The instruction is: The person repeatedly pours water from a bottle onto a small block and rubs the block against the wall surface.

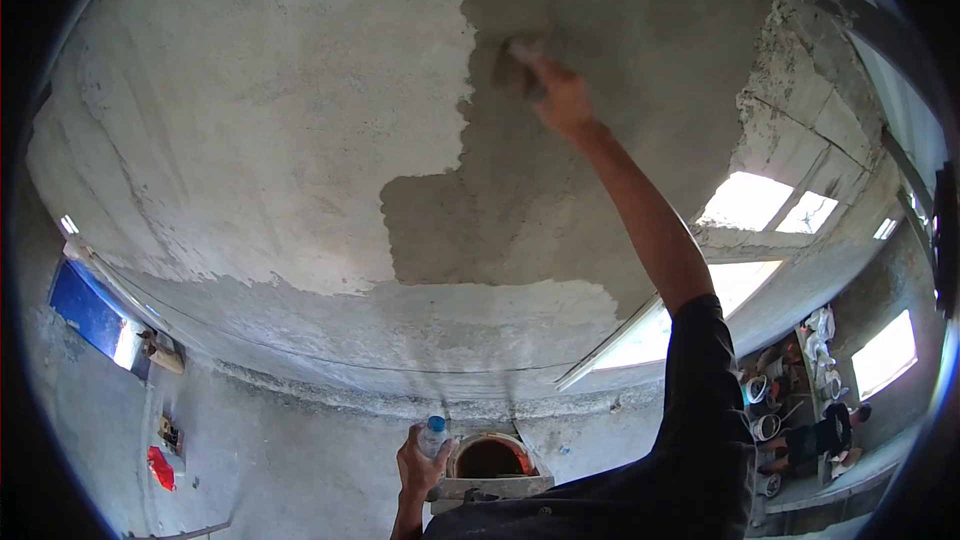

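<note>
In the clenched fingers of the right hand (565, 100), up at the wall (300, 90), was a dark tool (513, 68) (too blurred to name). A darker patch (620, 60) surrounded those fingers. Far below, the left hand (422, 464) grasped a clear bottle (433, 442), its blue cap (437, 423) just above the fingers.

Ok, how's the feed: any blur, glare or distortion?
Head view: the right hand is blurred, the dark object in it too smeared to identify; the left hand and bottle look sharper; window openings glare white; fisheye distortion curves the wall, with black corners.
</note>
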A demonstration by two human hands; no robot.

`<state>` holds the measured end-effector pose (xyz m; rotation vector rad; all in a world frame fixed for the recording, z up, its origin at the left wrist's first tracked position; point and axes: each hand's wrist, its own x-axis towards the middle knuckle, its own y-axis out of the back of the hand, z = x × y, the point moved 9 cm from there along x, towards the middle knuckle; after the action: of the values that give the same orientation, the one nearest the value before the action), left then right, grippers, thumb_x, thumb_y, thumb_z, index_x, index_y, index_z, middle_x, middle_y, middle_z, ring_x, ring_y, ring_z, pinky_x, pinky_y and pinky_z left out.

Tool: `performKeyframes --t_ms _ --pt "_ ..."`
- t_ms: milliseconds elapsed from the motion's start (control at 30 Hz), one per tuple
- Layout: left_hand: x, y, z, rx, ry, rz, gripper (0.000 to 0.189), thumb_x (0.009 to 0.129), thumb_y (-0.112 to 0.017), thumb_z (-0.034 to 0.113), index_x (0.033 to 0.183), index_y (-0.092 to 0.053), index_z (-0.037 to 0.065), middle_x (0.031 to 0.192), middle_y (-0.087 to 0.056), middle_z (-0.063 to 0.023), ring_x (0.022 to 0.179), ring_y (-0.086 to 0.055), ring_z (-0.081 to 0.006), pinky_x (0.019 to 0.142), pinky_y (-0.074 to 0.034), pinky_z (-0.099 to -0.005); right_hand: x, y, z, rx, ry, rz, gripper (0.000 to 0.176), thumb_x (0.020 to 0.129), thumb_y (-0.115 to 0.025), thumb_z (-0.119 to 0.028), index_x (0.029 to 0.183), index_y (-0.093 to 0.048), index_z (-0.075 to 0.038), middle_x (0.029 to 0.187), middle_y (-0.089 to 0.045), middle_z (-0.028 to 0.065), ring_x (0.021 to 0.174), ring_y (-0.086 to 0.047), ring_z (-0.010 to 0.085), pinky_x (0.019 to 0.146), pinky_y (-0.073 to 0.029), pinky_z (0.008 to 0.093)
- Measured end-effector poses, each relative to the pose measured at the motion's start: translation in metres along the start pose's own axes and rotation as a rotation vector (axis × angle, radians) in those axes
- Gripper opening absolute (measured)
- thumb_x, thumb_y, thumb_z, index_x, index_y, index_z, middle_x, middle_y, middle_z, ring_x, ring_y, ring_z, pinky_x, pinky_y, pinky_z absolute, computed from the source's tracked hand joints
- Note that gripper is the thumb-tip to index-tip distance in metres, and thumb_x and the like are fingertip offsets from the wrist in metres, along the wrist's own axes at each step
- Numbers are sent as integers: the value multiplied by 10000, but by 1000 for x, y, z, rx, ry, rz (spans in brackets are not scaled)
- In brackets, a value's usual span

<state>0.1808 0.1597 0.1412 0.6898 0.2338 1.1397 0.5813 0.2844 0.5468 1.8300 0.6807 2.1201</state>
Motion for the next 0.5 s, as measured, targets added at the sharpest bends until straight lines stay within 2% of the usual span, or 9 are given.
performKeyframes --t_ms 33,100,200,233,300,333,400,433,500 --pt "-1 0 0 0 1 5 477 690 -757 262 1039 -516 43 843 -641 -206 781 -635 -383 681 -511 -429 7 27 15 -9 -145 180 610 632 -600 66 1221 -492 -52 1214 -532 181 1133 -502 341 942 -457 389" --pt "-3 1 -3 8 38 0 484 688 -760 267 1043 -517 45 841 -642 -205 779 -635 -383 678 -510 -430 25 69 32 -33 -266 401 610 620 -608 67 1213 -490 -15 1227 -522 195 1162 -482 336 918 -475 387" --pt "-5 -1 -12 -5 59 -1 489 688 -760 275 1044 -516 46 835 -642 -205 771 -635 -385 674 -510 -430 45 78 30 -191 -134 515 640 604 -619 66 1222 -496 -46 1251 -506 193 1183 -463 337 898 -484 394" --pt "-5 -2 -13 -5 62 0 489 688 -760 275 1044 -516 46 835 -642 -205 771 -635 -385 674 -510 -430 41 71 28 -188 -134 514 640 604 -619 66 1222 -496 -46 1251 -506 193 1183 -463 337 898 -484 394" --pt "-5 -2 -12 0 74 -3 490 688 -758 281 1044 -516 47 840 -642 -206 775 -635 -384 673 -508 -428 31 27 15 -195 -132 235 625 631 -592 72 1232 -495 -66 1249 -506 190 1186 -457 340 901 -483 396" --pt "-4 -6 -11 -5 74 -6 490 688 -758 281 1044 -516 47 840 -642 -206 775 -635 -384 673 -508 -428 25 17 13 -198 -130 231 625 631 -592 72 1232 -495 -66 1249 -506 190 1186 -457 340 901 -483 396" --pt "-3 -10 -12 -8 78 -63 488 690 -757 282 1044 -514 49 847 -641 -207 782 -631 -390 672 -506 -430 12 -11 -18 -91 147 35 619 647 -571 73 1240 -492 -84 1245 -508 188 1158 -481 348 889 -488 402" --pt "-1 -10 -10 -3 70 -67 488 690 -757 282 1044 -514 49 847 -641 -207 782 -631 -390 672 -506 -430 5 -9 -18 -97 141 41 619 647 -571 73 1240 -492 -84 1245 -508 188 1158 -481 348 889 -488 402" --pt "-1 -5 2 1 19 -31 489 691 -757 279 1044 -512 47 851 -638 -214 789 -628 -396 673 -504 -436 -4 16 -11 -57 -87 234 607 656 -570 62 1243 -483 -69 1240 -510 194 1113 -517 352 878 -490 413"
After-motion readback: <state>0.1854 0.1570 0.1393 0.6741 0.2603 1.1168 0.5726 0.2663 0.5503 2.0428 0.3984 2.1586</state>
